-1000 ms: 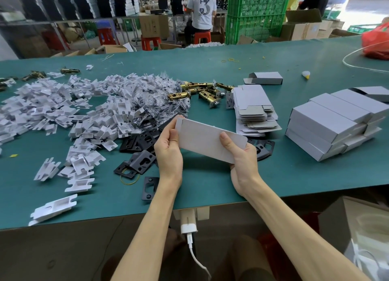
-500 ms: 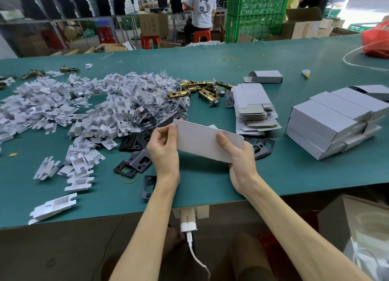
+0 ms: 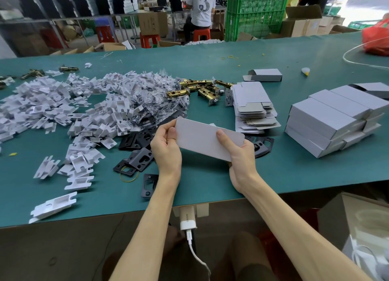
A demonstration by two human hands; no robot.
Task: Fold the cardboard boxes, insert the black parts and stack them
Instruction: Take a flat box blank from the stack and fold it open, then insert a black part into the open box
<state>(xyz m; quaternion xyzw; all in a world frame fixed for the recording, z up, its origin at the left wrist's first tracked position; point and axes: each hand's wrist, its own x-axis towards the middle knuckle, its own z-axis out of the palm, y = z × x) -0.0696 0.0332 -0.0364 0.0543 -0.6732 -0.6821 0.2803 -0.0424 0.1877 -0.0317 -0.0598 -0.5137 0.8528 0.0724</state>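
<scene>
Cardboard box (image 3: 207,140), white and seemingly flat, pinched at both ends and held clear of the table (image 3: 210,188), tilted with the left end higher. Left hand (image 3: 166,152) at the higher end, thumb on the near face, fingers curled behind the edge. Right hand (image 3: 240,154) at the lower end, thumb pressed on the near face, other fingers hidden behind the card. Hard to tell from this side whether already opened up or only a flat blank.

Just beyond and below the left hand, black plates (image 3: 141,158) in a loose heap on the table, some overlapping. Beside the left wrist, single black plate (image 3: 149,185) lying alone, with a yellow rubber band (image 3: 128,177) just left of it. Behind the right hand, curved black plate (image 3: 262,147), partly hidden.

Further left of the grip, wide pile of white plastic inserts (image 3: 84,112), spreading toward the table's near edge. Beyond the grip, clear plastic bags (image 3: 166,95) against that pile, brass latches (image 3: 200,89) beside them. Beyond and right of the right hand, stack of flat box blanks (image 3: 254,110); further back, one folded box (image 3: 264,75) with an end flap open. Well to the right of the grip, finished boxes (image 3: 328,120) stacked in layers, side by side. Below the grip, under the table's near edge, white plug (image 3: 188,223) with its cable hanging down.
</scene>
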